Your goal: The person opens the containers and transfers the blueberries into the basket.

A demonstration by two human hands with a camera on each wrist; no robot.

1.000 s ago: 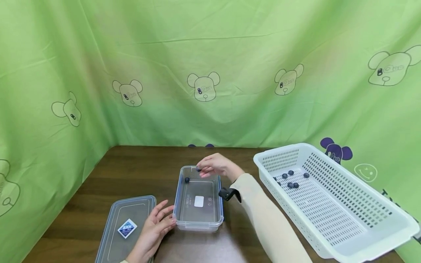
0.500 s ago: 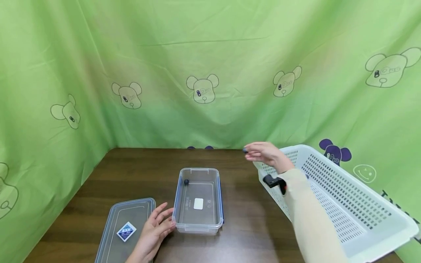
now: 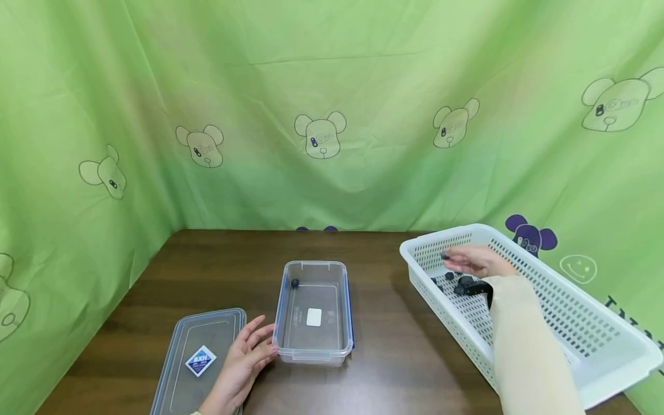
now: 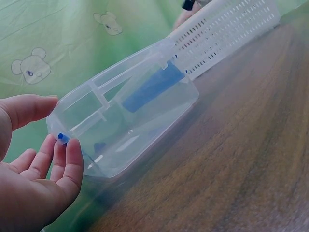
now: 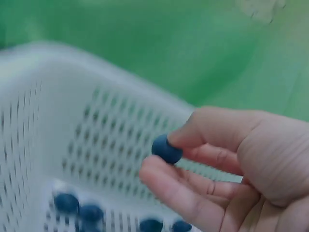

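In the head view my right hand [image 3: 477, 260] is inside the far end of the white plastic basket [image 3: 519, 374]. It pinches a dark blueberry [image 5: 166, 149] between thumb and fingertips, above the basket floor. Several more blueberries [image 5: 66, 203] lie below, partly hidden by the hand and wrist strap. A clear food container [image 3: 327, 300] stands mid-table with one blueberry [image 3: 295, 283] near its far left corner. My left hand [image 3: 241, 363] touches the container's near left corner with thumb and relaxed fingers, as the left wrist view shows too.
The clear lid [image 3: 181, 337] with a blue-and-white label lies left of the container, partly under the left forearm. A brown wooden table [image 3: 394, 346] carries everything. A green curtain [image 3: 384, 115] hangs behind and at the sides.
My right hand, with the blueberry pinched, has moved from over the container's far end rightward into the basket. The left hand stays at the container's corner, and the blueberry inside has not moved.
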